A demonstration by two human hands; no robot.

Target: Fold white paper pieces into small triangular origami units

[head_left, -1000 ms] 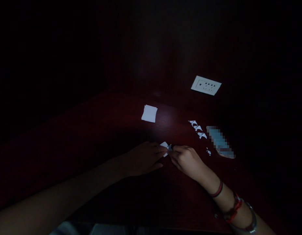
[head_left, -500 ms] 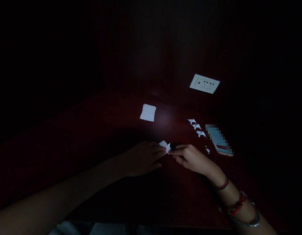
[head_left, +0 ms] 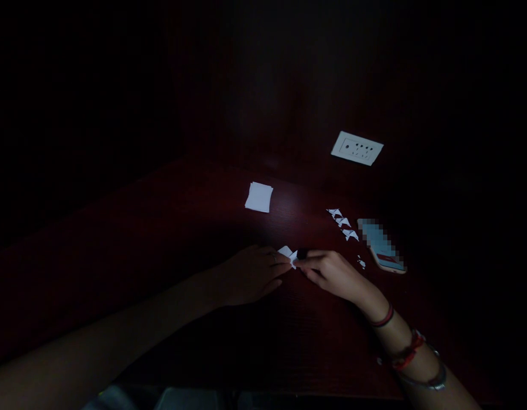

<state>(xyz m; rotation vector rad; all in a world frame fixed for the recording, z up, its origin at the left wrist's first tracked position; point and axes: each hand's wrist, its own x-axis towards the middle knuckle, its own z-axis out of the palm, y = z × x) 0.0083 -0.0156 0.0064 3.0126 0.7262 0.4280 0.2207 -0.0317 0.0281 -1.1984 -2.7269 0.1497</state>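
Note:
A small white piece of folded paper point(head_left: 285, 250) lies on the dark red table, partly covered by fingers. Stretched over its left side, my left hand point(head_left: 248, 276) presses it down with fingers extended and the thumb apart. From the right, my right hand point(head_left: 332, 274) has its fingers bent and their tips closed at the paper's right corner. A pointed flap stands up between the two hands. What lies under the fingertips is hidden.
A stack of white square paper point(head_left: 259, 197) sits farther back. To the right are several small folded paper pieces point(head_left: 342, 221) in a slanting row, tiny paper scraps point(head_left: 361, 262) and a phone point(head_left: 381, 245). A socket panel point(head_left: 357, 148) is on the wall.
My right fingertips have shifted slightly left onto the paper's right corner, covering more of it. My left hand stays nearly still on the paper.

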